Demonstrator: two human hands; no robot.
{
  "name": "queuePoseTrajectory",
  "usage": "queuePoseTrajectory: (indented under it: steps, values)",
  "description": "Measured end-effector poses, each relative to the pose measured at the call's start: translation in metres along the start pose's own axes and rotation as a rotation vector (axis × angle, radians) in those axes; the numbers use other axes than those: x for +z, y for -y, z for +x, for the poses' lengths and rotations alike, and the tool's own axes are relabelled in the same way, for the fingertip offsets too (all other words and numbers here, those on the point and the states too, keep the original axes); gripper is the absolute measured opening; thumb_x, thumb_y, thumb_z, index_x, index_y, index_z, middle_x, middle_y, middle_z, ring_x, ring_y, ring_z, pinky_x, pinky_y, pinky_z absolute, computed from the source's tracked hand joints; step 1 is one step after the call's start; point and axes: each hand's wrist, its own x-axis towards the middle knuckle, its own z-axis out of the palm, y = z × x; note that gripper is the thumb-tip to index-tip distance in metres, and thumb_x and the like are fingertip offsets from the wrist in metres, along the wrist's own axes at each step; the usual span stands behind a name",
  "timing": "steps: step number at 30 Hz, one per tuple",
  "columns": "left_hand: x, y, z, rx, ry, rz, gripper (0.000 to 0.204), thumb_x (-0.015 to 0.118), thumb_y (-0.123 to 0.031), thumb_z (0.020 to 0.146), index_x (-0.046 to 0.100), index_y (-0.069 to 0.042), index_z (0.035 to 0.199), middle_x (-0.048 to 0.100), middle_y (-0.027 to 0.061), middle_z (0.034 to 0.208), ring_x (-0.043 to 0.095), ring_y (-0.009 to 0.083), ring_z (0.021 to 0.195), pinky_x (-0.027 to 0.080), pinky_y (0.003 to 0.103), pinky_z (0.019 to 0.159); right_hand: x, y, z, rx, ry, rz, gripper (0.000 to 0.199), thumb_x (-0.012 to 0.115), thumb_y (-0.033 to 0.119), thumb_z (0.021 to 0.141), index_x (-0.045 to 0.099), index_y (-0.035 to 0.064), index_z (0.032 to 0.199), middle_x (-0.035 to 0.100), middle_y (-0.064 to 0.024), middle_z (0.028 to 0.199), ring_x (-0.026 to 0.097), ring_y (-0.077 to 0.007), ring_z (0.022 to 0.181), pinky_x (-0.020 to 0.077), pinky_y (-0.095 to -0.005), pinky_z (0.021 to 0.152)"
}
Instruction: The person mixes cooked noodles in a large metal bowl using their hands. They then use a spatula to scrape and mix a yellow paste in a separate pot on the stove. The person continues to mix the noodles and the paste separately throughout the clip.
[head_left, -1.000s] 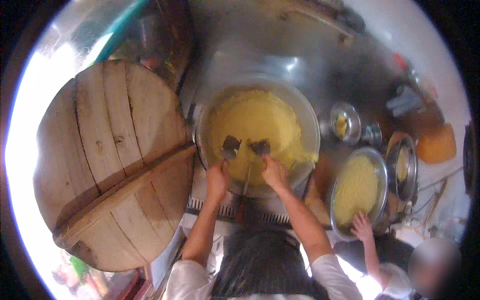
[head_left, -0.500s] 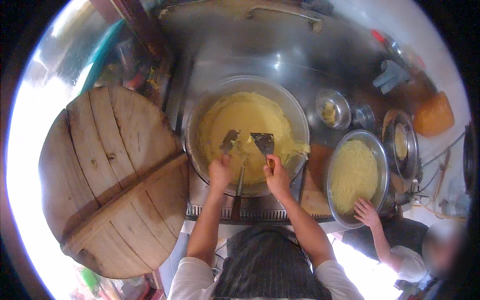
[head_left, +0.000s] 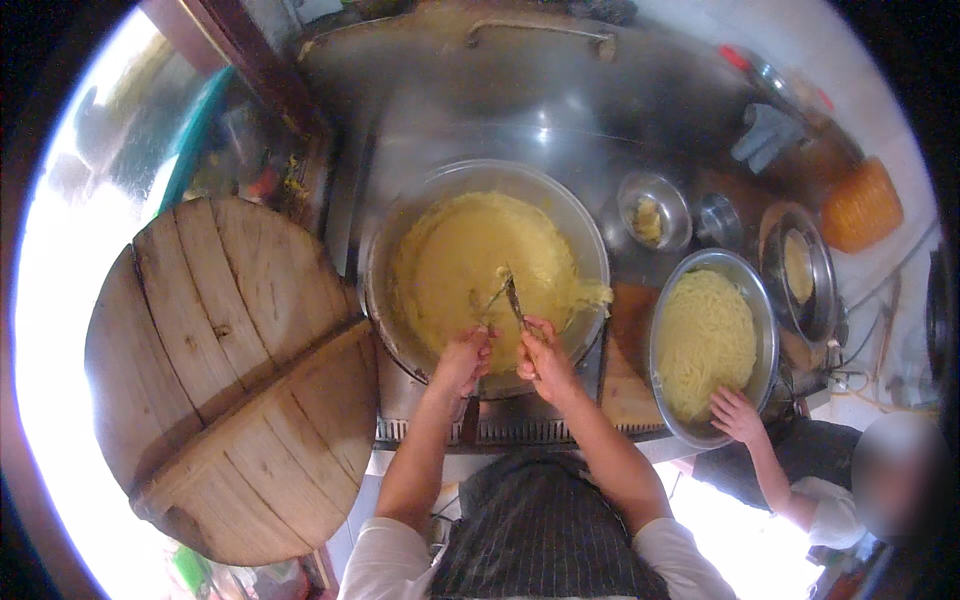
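A metal spatula (head_left: 484,303) is clasped in the left hand (head_left: 462,362), another spatula (head_left: 515,300) in the right hand (head_left: 544,362). Both blades are sunk in yellow mash (head_left: 470,260) inside a big steel wok (head_left: 575,225). A round wooden lid (head_left: 225,375) is propped left.

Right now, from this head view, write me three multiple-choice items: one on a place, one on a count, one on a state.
1. Where does the round wooden lid lie?
A. left of the big pan
B. right of the big pan
C. on the big pan

2. How many of the person's own hands hold tools in the yellow mash?
A. none
B. one
C. two

3. What is the co-worker's hand doing?
A. touching the rim of the noodle bowl
B. lifting the lid
C. holding a small bowl

Answers: 1 A, the lid lies left of the big pan. 2 C, the left hand and right hand each grip a tool. 3 A, it rests on the noodle bowl.
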Motion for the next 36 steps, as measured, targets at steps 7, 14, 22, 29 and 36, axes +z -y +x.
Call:
queuePoseTrajectory:
  steps: [7, 14, 22, 29, 36]
  values:
    - [0.007, 0.0, 0.03, 0.059, -0.093, -0.097, 0.025, 0.042, -0.027, 0.092, 0.055, -0.006, 0.094, 0.036, -0.0057, 0.056, 0.029, 0.006, 0.042, 0.022, 0.022, 0.037, -0.009, -0.002, -0.002, 0.03, 0.072, 0.006, 0.029, 0.047, 0.014, 0.09, 0.039, 0.0155, 0.117, 0.044, -0.0031, 0.066, 0.036, -0.0091, 0.046, 0.0269, -0.0234, 0.039]
    - [-0.031, -0.018, 0.069, 0.216, -0.28, 0.173, 0.024, 0.046, -0.025, 0.09, 0.06, -0.005, 0.09, 0.044, -0.0038, 0.056, 0.038, 0.0088, 0.042, 0.029, 0.025, 0.036, -0.029, -0.008, -0.032, -0.043, 0.045, -0.14, 0.033, 0.049, 0.014, 0.089, 0.038, 0.0152, 0.119, 0.041, -0.001, 0.062, 0.032, -0.0087, 0.045, 0.0243, -0.0236, 0.039]
    - [-0.16, 0.069, 0.193, 0.507, -0.21, 1.586, 0.017, 0.046, -0.014, 0.084, 0.058, -0.003, 0.09, 0.059, 0.0172, 0.072, 0.057, 0.0308, 0.063, 0.044, 0.042, 0.053, -0.042, -0.015, -0.045, -0.055, 0.043, -0.123, 0.036, 0.051, 0.012, 0.087, 0.038, 0.0191, 0.12, 0.043, -0.002, 0.065, 0.035, -0.0095, 0.047, 0.0264, -0.0241, 0.041]
    - [-0.049, 0.049, 0.124, 0.719, -0.292, 1.24, 0.016, 0.047, -0.014, 0.084, 0.056, -0.002, 0.087, 0.06, 0.0199, 0.074, 0.06, 0.0344, 0.069, 0.046, 0.041, 0.058, -0.077, 0.006, -0.055, -0.1, -0.007, 0.261, 0.034, 0.046, 0.014, 0.089, 0.036, 0.019, 0.122, 0.05, -0.0101, 0.078, 0.043, -0.0138, 0.054, 0.0322, -0.0254, 0.047]
    - [-0.074, 0.004, 0.095, 0.295, -0.465, 0.778, 0.012, 0.051, -0.011, 0.08, 0.056, -0.001, 0.083, 0.06, 0.0209, 0.08, 0.059, 0.0355, 0.078, 0.047, 0.038, 0.065, -0.049, 0.019, -0.044, -0.286, -0.121, -0.325, 0.036, 0.052, 0.013, 0.087, 0.037, 0.0105, 0.12, 0.05, -0.0055, 0.076, 0.043, -0.0112, 0.054, 0.0341, -0.0268, 0.047]
